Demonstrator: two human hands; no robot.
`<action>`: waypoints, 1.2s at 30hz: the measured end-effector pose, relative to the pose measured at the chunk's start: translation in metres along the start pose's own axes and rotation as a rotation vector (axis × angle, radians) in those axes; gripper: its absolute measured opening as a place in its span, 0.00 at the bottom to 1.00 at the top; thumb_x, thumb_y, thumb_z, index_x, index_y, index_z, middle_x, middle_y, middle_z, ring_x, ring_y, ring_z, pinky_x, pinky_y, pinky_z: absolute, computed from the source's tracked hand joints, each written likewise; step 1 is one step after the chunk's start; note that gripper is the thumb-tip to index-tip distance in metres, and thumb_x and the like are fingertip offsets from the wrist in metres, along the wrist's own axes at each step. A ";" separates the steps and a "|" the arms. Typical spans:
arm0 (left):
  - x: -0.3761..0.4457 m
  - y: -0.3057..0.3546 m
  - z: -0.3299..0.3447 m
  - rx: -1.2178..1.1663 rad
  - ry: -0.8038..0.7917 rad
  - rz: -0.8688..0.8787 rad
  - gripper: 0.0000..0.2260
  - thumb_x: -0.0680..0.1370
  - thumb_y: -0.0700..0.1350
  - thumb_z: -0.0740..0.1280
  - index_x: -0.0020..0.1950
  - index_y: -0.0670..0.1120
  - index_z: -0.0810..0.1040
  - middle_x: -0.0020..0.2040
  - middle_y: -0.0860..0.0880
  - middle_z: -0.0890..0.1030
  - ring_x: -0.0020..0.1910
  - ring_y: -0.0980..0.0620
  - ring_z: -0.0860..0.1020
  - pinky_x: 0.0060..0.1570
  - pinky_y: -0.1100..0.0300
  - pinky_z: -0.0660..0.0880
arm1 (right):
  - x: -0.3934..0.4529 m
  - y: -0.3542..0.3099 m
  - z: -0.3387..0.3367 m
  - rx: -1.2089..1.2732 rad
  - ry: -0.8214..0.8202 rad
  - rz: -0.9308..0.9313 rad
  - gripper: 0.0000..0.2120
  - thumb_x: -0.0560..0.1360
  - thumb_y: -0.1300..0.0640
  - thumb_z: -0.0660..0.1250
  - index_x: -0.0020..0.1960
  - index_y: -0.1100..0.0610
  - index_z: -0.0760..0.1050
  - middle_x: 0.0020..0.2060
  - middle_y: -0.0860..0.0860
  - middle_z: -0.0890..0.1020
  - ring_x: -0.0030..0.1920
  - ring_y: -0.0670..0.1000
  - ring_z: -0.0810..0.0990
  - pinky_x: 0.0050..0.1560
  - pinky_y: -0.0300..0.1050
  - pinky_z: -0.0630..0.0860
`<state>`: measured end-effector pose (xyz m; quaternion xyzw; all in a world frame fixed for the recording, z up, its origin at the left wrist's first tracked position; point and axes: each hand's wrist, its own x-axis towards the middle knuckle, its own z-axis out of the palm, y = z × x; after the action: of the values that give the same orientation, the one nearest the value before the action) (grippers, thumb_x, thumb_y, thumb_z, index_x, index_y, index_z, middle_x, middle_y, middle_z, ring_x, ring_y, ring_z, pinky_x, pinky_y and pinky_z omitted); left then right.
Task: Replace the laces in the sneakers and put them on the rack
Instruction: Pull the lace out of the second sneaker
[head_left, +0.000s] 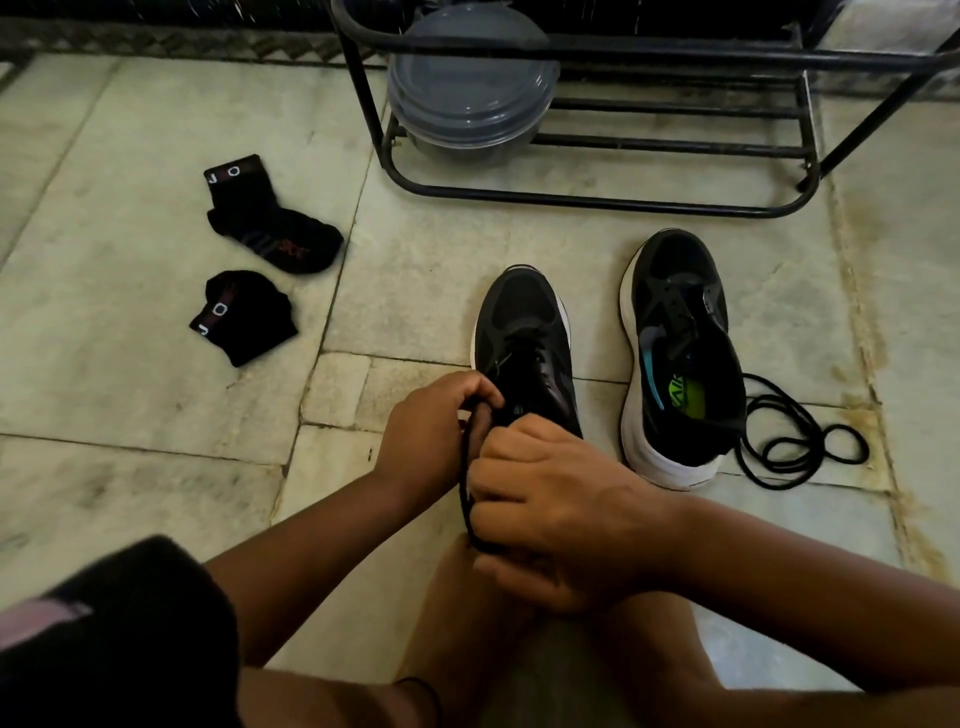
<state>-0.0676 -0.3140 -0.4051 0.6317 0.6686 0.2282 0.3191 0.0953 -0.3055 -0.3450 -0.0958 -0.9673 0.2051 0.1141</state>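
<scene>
Hands, left (431, 441) and right (561, 514), each grip clamped on thin black cord lace (466, 483) beside mesh sneaker (524, 332).

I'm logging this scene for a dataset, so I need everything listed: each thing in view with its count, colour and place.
sneakers: two, black with white soles; laced sneaker at centre under the hands, unlaced sneaker to its right
held lace: one, black, between the hands
loose lace: one, black, coiled on the floor right of the unlaced sneaker
socks: two, black; far sock and near sock, on the floor at left
rack: one, black metal, at top
container: one, grey with lid, on the rack's low shelf
floor: pale stone tiles
left hand: grips the held lace
right hand: grips the held lace
</scene>
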 end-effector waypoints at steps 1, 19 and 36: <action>0.000 0.000 0.000 0.005 -0.005 -0.006 0.08 0.78 0.41 0.64 0.46 0.54 0.77 0.45 0.59 0.79 0.45 0.62 0.77 0.42 0.72 0.73 | 0.000 -0.002 -0.001 0.013 0.002 -0.029 0.08 0.74 0.51 0.66 0.43 0.56 0.77 0.41 0.52 0.76 0.44 0.52 0.70 0.46 0.49 0.68; -0.003 0.001 0.003 -0.028 0.040 -0.036 0.07 0.78 0.43 0.63 0.50 0.55 0.68 0.47 0.60 0.78 0.45 0.64 0.77 0.43 0.59 0.79 | 0.003 0.060 0.004 0.128 -0.093 0.931 0.28 0.74 0.55 0.66 0.71 0.53 0.59 0.61 0.54 0.67 0.60 0.56 0.71 0.53 0.46 0.72; 0.002 0.004 0.004 0.274 -0.012 0.196 0.15 0.77 0.48 0.56 0.58 0.50 0.78 0.53 0.53 0.81 0.45 0.52 0.80 0.38 0.52 0.78 | 0.007 0.074 0.010 0.065 -0.136 0.945 0.19 0.72 0.58 0.66 0.59 0.50 0.64 0.53 0.54 0.69 0.52 0.57 0.72 0.45 0.49 0.76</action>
<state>-0.0624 -0.3122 -0.4055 0.7328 0.6268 0.1610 0.2101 0.0960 -0.2408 -0.3834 -0.5079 -0.8162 0.2703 -0.0524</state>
